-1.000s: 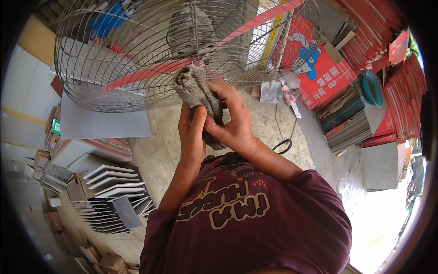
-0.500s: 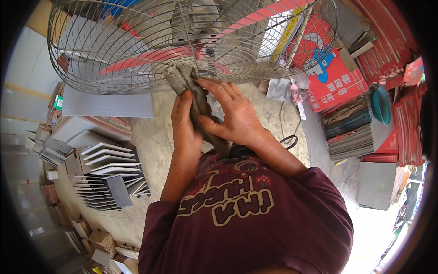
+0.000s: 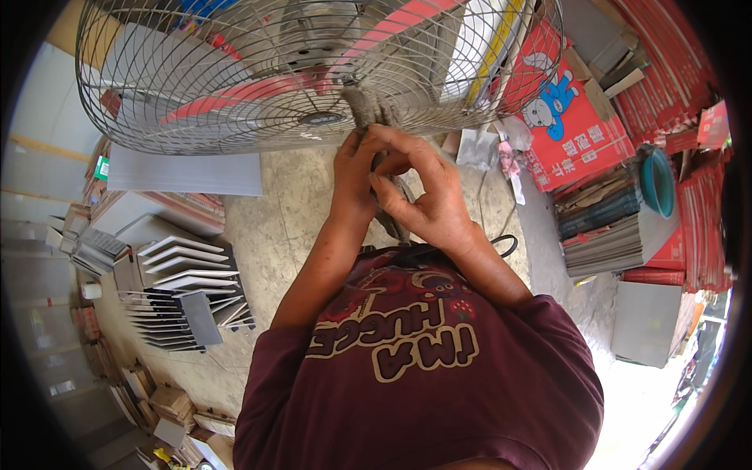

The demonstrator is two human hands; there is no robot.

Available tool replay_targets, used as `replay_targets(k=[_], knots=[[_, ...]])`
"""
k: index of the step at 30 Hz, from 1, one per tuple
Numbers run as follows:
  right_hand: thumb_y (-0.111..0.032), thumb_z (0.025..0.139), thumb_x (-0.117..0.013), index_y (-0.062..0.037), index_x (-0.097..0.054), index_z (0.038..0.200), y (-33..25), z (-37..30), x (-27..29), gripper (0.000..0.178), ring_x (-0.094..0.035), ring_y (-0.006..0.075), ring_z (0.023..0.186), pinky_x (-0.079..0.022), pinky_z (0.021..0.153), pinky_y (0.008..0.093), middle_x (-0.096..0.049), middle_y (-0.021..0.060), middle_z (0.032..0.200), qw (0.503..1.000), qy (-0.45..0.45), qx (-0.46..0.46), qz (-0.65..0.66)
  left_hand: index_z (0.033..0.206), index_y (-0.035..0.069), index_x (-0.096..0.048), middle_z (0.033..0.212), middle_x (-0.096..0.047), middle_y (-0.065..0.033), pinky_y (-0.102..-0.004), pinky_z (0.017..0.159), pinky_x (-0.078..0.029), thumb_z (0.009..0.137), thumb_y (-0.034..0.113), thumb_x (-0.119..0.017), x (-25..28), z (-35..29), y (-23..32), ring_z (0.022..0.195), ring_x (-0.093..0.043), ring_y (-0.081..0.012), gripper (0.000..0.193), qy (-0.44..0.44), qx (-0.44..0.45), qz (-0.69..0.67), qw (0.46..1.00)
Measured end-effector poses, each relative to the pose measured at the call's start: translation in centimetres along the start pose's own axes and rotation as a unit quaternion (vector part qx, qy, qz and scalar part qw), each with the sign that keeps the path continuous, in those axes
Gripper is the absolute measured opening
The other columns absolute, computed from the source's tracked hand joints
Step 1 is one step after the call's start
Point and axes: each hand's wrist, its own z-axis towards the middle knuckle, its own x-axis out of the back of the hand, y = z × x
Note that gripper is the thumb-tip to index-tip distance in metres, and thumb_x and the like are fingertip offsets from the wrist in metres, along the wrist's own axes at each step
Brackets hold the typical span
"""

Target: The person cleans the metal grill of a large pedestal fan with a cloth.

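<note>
A worn, grey-brown, bunched cloth (image 3: 365,106) stands upright between my hands, in front of the fan. Its top end spreads into thick, finger-like folds; I cannot tell whether it is a rag or a work glove. My left hand (image 3: 354,184) is closed around its left side, the fingers partly hidden. My right hand (image 3: 433,196) bends in from the right, its fingertips pinching the cloth beside my left fingers. A lower end of the cloth (image 3: 394,225) hangs below, near my shirt.
A big caged fan (image 3: 235,117) with red blades spans the far side, close beyond my hands. At left stand a rack of flat panels (image 3: 188,270) and stacked boards. Red cartons (image 3: 576,133), a teal basin (image 3: 656,184) and a pale board (image 3: 646,321) are at right.
Both hands have shifted to the right with the cloth. My right fingers have curled from lying along the cloth into a pinch, and the cloth now stands straighter.
</note>
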Motion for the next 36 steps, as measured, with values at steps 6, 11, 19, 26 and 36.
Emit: replay_targets(k=[6,11,19,26,36], knots=[[-0.001,0.076,-0.065,-0.0030,-0.050,0.127,0.4,-0.2,0.8,0.053,-0.065,0.0166,0.075,-0.052,0.069,0.0290,-0.063,0.0103,0.103,1.000,0.025,0.004,0.008,0.103,0.000,-0.061,0.093,-0.061,-0.0061,-0.0265,0.069,-0.049,0.092,0.022,-0.053,0.1,-0.2,0.1,0.081,-0.060,-0.0141,0.026,-0.020,0.017,0.011,1.000],[-0.004,0.077,-0.065,-0.0049,-0.052,0.124,0.6,-0.1,0.7,0.049,-0.067,0.0176,0.073,-0.053,0.066,0.0300,-0.065,0.0092,0.100,0.999,0.037,0.003,0.023,0.100,0.006,-0.062,0.080,-0.063,-0.0042,-0.0272,0.059,-0.047,0.094,0.031,-0.052,2.6,0.7,1.0,0.070,-0.058,-0.0130,0.028,0.085,0.181,-0.193,0.960],[-0.002,0.078,-0.062,-0.0053,-0.052,0.123,1.2,0.2,-0.6,0.046,-0.067,0.0176,0.073,-0.053,0.065,0.0304,-0.066,0.0099,0.098,0.999,-0.006,-0.011,0.048,0.096,0.006,-0.063,0.068,-0.060,-0.0051,-0.0296,0.059,-0.047,0.090,0.039,-0.059,7.3,0.7,3.9,0.063,-0.057,-0.0163,0.034,0.227,0.148,-0.219,0.937],[-0.003,0.078,-0.062,-0.0055,-0.053,0.123,1.3,0.6,-1.2,0.045,-0.066,0.0193,0.073,-0.053,0.066,0.0303,-0.066,0.0104,0.097,0.998,-0.010,-0.022,0.060,0.102,0.005,-0.061,0.086,-0.064,-0.0042,-0.0282,0.063,-0.048,0.091,0.033,-0.060,4.6,0.5,3.1,0.071,-0.059,-0.0146,0.030,0.166,0.133,-0.207,0.955],[-0.006,0.082,-0.064,-0.0038,-0.057,0.117,3.5,0.3,-0.7,0.035,-0.063,0.0172,0.082,-0.051,0.070,0.0282,-0.063,0.0094,0.097,0.992,0.076,-0.093,0.029,0.117,0.002,-0.056,0.103,-0.064,-0.0063,-0.0276,0.078,-0.051,0.093,0.021,-0.057,1.6,1.3,0.5,0.090,-0.062,-0.0144,0.030,0.068,0.170,-0.213,0.960]])
